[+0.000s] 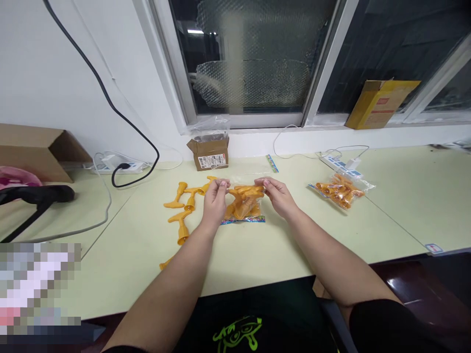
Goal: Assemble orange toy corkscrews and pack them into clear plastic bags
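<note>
A clear plastic bag of orange-yellow plastic pieces lies on the table in front of me, its printed blue edge toward me. My left hand pinches the bag's far left corner between thumb and fingers. At the opposite corner, my right hand pinches the plastic the same way. Left of the bag are several loose orange-yellow T-shaped pieces with cup-like ends; my left forearm partly covers one. Another clear bag of similar pieces rests to the right. A flat clear bag with a printed strip lies behind my hands.
A small open cardboard box stands against the wall under the window. Power strips with cables lie at the back right and back left. A larger cardboard box and a black stand occupy the left side. A yellow carton leans on the sill.
</note>
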{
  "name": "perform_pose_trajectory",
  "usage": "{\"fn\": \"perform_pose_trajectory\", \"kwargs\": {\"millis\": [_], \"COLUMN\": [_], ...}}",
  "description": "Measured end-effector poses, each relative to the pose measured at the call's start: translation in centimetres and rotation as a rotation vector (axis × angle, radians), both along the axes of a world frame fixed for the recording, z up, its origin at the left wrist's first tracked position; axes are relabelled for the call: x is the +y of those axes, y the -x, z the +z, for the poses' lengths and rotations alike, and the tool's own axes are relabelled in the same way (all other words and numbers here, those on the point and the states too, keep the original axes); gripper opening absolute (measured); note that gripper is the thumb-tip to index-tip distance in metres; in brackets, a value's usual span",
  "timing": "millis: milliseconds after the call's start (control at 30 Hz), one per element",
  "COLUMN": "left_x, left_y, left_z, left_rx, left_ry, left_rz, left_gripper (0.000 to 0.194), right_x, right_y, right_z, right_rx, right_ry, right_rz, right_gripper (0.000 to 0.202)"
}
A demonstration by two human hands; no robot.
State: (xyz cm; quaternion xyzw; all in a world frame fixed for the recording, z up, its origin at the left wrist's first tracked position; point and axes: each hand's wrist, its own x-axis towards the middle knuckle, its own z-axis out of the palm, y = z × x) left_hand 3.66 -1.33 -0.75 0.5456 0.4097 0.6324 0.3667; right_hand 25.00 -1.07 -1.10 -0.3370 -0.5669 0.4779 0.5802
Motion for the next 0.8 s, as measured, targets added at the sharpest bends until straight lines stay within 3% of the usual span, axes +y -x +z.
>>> {"fn": "perform_pose_trajectory", "kwargs": {"millis": [133, 333, 533, 700, 800], "left_x": [-0.4, -0.8, -0.7, -0.6, -0.6], "left_y": [-0.1, -0.3, -0.8, -0.5, -0.2], "left_z": [0.6, 0.8, -0.1, 0.3, 0.8], "left_rx": [-0.105, -0.092, 0.088, -0.015, -0.088], "left_ry": [0.038, 0.069, 0.056, 0.19, 0.188], "left_rz": [-0.064, -0.083, -0.3, -0.214, -0.169], "left_gripper": [0.041, 0.039, 0.04, 0.045, 0.048], "right_x": [-0.3, -0.2, -0.1, -0.1, 0.3], "right_y": [0.0, 0.1, 0.5, 0.3, -0.1], "right_z": [0.5, 0.3, -0.3, -0.2, -0.2], "right_rx": [0.005, -0.027, 0.076, 0.042, 0.068], "right_ry": [0.037, 0.05, 0.063, 0.085, 0.089], "right_rz": [-0.082, -0.077, 0.019, -0.036, -0.09], "right_gripper": [0.042, 0.042, 0.043, 0.047, 0.043]}}
